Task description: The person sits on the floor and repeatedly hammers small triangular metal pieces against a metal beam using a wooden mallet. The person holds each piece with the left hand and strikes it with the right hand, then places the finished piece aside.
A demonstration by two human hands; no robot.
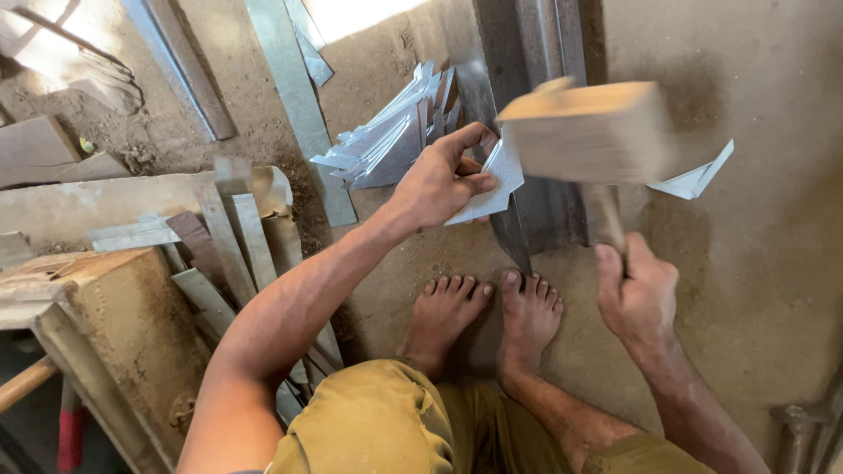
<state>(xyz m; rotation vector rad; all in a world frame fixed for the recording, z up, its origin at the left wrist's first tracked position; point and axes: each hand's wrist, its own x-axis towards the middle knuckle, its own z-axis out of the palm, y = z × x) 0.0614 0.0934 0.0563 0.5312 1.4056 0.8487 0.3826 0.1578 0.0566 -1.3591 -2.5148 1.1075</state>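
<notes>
The left hand [443, 180] pinches a small grey sheet-metal piece [492, 184], thumb on top and fingers curled beneath, holding it against the edge of a dark steel bar [514, 105] that runs up the floor. The right hand [637, 294] has its fingers wrapped tight round the handle of a wooden mallet [584, 132], whose pale block head is blurred just above the piece. Beside the left hand lies a pile of folded metal pieces [395, 132]; 1 more folded piece [694, 180] lies right of the mallet. 2 bare feet [487, 312] rest on the dusty floor [755, 254]. Metal strips [237, 228] lean on the left.
</notes>
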